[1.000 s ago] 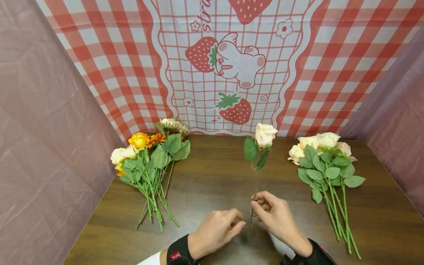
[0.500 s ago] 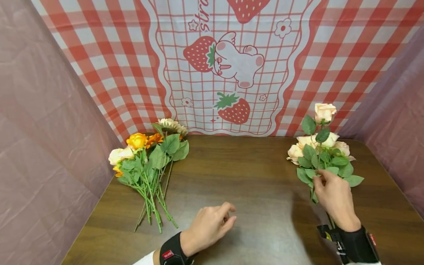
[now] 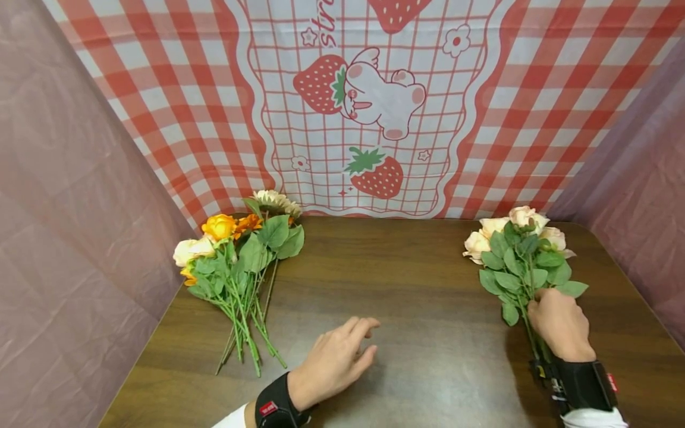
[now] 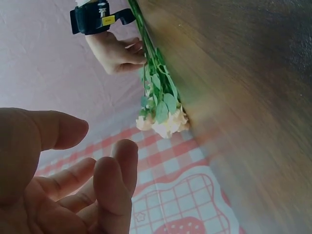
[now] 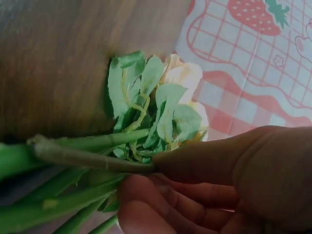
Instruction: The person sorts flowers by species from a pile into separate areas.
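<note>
In the head view the right hand (image 3: pixel 561 326) and black wrist strap (image 3: pixel 584 385) hide the pale rose bunch's (image 3: pixel 527 252) lower stems (image 5: pixel 53 204), blurred and edge-cropped in the right wrist view, while left of and beyond the bunch the cloth's (image 3: pixel 342 131) lettering (image 3: pixel 327 39) is cut off.

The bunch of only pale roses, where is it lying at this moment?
In the head view, the bunch of pale roses lies on the right side of the table, near the checked cloth, with the right hand pinching a stem there.
</note>
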A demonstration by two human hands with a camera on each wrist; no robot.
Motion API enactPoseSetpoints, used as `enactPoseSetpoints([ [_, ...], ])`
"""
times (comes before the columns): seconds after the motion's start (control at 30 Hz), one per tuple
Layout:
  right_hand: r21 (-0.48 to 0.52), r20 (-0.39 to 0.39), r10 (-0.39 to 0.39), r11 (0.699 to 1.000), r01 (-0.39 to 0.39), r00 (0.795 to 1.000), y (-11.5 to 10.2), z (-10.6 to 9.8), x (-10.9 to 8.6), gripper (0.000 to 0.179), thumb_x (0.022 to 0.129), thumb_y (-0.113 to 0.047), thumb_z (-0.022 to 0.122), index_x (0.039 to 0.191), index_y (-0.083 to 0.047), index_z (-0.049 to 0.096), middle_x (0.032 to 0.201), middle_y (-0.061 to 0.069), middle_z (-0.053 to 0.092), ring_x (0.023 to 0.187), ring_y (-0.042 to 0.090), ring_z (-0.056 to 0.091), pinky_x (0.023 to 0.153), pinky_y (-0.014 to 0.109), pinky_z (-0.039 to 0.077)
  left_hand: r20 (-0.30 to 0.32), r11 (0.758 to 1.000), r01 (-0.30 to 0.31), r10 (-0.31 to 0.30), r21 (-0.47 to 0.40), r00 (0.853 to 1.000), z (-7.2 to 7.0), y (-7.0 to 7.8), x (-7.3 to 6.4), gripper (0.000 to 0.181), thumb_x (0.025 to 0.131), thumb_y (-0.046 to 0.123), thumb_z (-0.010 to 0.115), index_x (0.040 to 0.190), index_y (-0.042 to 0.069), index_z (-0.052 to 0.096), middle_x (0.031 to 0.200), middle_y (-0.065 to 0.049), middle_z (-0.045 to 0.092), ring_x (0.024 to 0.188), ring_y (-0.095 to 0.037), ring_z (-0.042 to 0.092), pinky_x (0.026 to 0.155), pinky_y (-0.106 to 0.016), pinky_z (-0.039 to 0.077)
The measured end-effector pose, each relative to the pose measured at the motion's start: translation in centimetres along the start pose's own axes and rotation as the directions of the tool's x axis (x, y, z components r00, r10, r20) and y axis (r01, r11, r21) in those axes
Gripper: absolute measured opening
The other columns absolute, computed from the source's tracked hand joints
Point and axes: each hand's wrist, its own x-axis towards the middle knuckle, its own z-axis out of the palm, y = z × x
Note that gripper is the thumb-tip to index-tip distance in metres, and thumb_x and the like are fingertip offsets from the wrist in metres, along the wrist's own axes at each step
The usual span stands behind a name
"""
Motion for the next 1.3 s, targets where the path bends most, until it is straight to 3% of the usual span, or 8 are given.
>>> enactPoseSetpoints([
  [0.33,0.008,0.012,0.019,1.0,-0.019,1.0,0.0,-0.1,0.2,0.028,0.089,-0.015,0.045,0.062,-0.011,0.044,0.055,0.003,0.037,0.048,0.021,0.038,0.042,0.035,0.026,-0.036,0.991,0.081,-0.078,0.107,0.996,-1.7,-1.7,0.3,0.03,0.084,0.021,0.061,0.112,0.012,0.055,0.086,0.0,0.064,0.058,-0.004,0.05,0.04,-0.02,0.041],
  [0.5,0.024,-0.087,-0.019,0.999,0.021,0.996,-1.0,-0.4,0.3,0.023,0.089,-0.018,0.049,0.084,0.001,0.06,0.064,0.017,0.058,0.049,0.024,0.048,0.04,0.04,0.037,-0.109,0.94,0.206,-0.183,0.271,0.977,-4.0,-4.7,0.3,0.02,0.082,0.019,0.064,0.098,0.009,0.057,0.078,-0.004,0.065,0.056,-0.015,0.056,0.039,-0.03,0.046],
  [0.6,0.036,-0.153,-0.055,0.997,0.061,0.987,-2.1,-0.6,0.2,0.027,0.09,-0.018,0.049,0.098,0.005,0.061,0.072,0.022,0.063,0.05,0.025,0.051,0.041,0.043,0.04,-0.107,0.864,0.343,-0.327,0.369,0.939,-5.6,-7.0,-0.1,0.02,0.08,0.018,0.066,0.089,0.005,0.055,0.072,-0.01,0.062,0.052,-0.025,0.057,0.037,-0.037,0.046],
  [0.77,0.051,-0.227,-0.103,0.992,0.117,0.968,-4.3,-1.0,-0.4,0.026,0.091,-0.02,0.049,0.1,0.002,0.061,0.068,0.014,0.061,0.048,0.022,0.049,0.039,0.039,0.036,-0.106,0.711,0.538,-0.556,0.453,0.825,-7.8,-10.6,-1.1,0.014,0.079,0.009,0.062,0.078,-0.001,0.052,0.066,-0.021,0.062,0.051,-0.037,0.057,0.037,-0.049,0.046],
  [0.9,0.05,-0.26,-0.149,0.985,0.168,0.954,-6.0,-1.1,-1.1,0.024,0.092,-0.018,0.05,0.101,0.0,0.062,0.066,0.008,0.06,0.044,0.015,0.043,0.038,0.033,0.032,-0.095,0.653,0.614,-0.647,0.444,0.756,-8.5,-12.8,-1.6,0.011,0.08,0.004,0.055,0.071,-0.003,0.055,0.064,-0.024,0.063,0.052,-0.039,0.058,0.039,-0.051,0.047],
  [1.0,0.039,-0.291,-0.182,0.979,0.202,0.939,-7.0,-1.0,-1.6,0.02,0.09,-0.017,0.053,0.098,-0.002,0.063,0.064,0.006,0.059,0.043,0.014,0.041,0.038,0.031,0.031,-0.076,0.624,0.644,-0.689,0.442,0.721,-8.5,-14.0,-1.8,0.013,0.081,0.002,0.054,0.069,-0.003,0.059,0.066,-0.024,0.064,0.054,-0.038,0.059,0.04,-0.051,0.048],
  [1.1,0.03,-0.308,-0.205,0.974,0.225,0.929,-7.8,-0.9,-1.9,0.017,0.089,-0.017,0.055,0.096,-0.005,0.064,0.062,0.003,0.057,0.043,0.014,0.04,0.039,0.031,0.029,-0.067,0.61,0.656,-0.707,0.444,0.704,-8.4,-14.7,-2.0,0.014,0.08,-0.002,0.053,0.069,-0.001,0.062,0.069,-0.024,0.066,0.056,-0.038,0.06,0.041,-0.052,0.049],
  [1.3,0.018,-0.332,-0.264,0.958,0.285,0.906,-8.8,-0.6,-2.1,0.013,0.087,-0.015,0.059,0.094,-0.007,0.065,0.061,0.002,0.059,0.045,0.011,0.043,0.039,0.031,0.031,-0.067,0.642,0.656,-0.692,0.396,0.718,-8.5,-15.1,-2.4,0.014,0.079,-0.005,0.052,0.068,-0.003,0.061,0.069,-0.025,0.065,0.056,-0.039,0.059,0.041,-0.052,0.049],
])
